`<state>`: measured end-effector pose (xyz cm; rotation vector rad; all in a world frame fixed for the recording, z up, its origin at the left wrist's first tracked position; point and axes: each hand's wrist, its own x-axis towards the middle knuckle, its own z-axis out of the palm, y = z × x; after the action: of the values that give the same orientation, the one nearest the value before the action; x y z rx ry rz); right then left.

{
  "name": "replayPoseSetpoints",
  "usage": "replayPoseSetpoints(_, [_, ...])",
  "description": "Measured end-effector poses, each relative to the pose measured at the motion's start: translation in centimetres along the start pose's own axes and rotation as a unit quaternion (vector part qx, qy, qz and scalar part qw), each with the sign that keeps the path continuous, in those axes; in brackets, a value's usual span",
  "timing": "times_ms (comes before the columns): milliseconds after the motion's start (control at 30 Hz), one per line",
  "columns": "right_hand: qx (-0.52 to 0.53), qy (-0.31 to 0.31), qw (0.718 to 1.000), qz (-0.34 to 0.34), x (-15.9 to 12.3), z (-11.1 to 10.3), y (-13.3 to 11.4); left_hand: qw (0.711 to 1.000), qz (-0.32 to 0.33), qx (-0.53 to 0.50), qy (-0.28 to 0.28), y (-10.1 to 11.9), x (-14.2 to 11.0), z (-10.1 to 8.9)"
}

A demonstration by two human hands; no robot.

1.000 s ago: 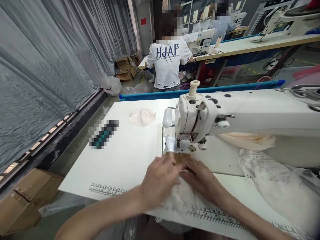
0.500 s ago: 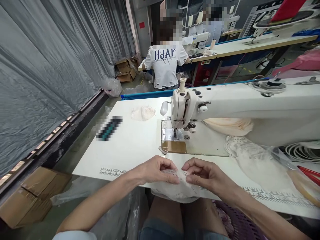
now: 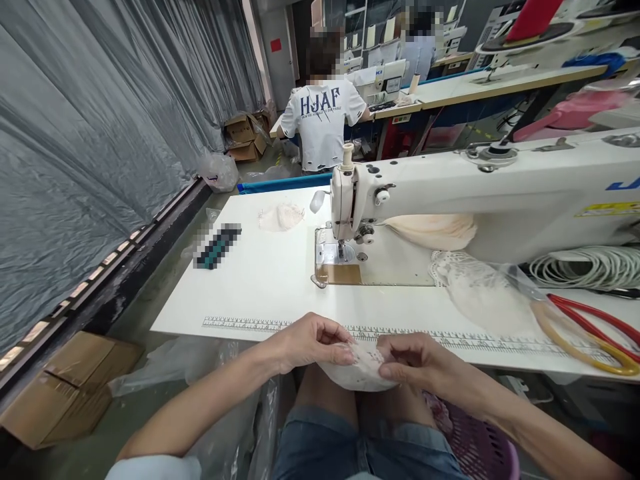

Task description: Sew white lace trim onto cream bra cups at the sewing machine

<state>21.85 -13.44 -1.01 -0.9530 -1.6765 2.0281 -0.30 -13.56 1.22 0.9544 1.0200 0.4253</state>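
Cloth [image 3: 357,379] — pale, lacy, rounded — pinched in both hands [image 3: 306,343] [image 3: 425,360]

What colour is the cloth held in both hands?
The cloth is white, clearest in the head view.

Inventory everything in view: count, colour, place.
Table: 1, white, front
Held fabric: 1, white, bottom centre
Near sewing machine: 1, white, table's right
Lace piece: 1, white, table's right
Folded fabric: 1 stack, cream, beneath machine arm
Pale piece: 1, pinkish white, table's far left
Cord coil: 1, pale, table's right
Loop handles: 2, red and yellow, right table edge
Blurred item: 1, black and teal, table's left
Basket: 1, purple, below table
Cardboard boxes: at least 2, brown, left floor
Curtain: 1, grey, left
Co-workers: at least 2, white and light blue tops, background
Left hand: 1, bare, on fabric's left
Right hand: 1, bare, on fabric's right
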Motion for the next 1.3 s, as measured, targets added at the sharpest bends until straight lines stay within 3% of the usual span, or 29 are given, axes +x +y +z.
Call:
replayPoseSetpoints(233, [0.021,-0.058,0.998,0.033,-0.9,0.1,0.0,0.999,0.02,-0.032,0.004,-1.9,-0.3,0.7])
replayPoseSetpoints(433, [0.04,-0.081,0.996,0.019,-1.4,-0.1,1.4,0.999,-0.017,-0.05,0.013,-2.8,0.1,0.7])
replayPoseSetpoints(700, [-0.071,0.044,0.996,0.038,0.4,1.6,2.4,0.999,-0.018,-0.013,0.047,-2.7,0.7,1.4])
replayPoseSetpoints(833, [-0.026,0.033,0.999,0.032,0.7,1.6,2.4,0.998,-0.028,-0.027,0.048,-3.0,0.6,1.1])
replayPoseSetpoints(1067, [0.015,0.042,0.998,0.041,0.2,1.0,2.4,0.998,-0.05,-0.021,-0.022,-3.3,0.6,0.3])
replayPoseSetpoints(1300, [0.015,0.038,0.998,0.054,0.9,0.9,1.9,0.998,-0.061,-0.035,0.003,-2.7,1.0,0.3])
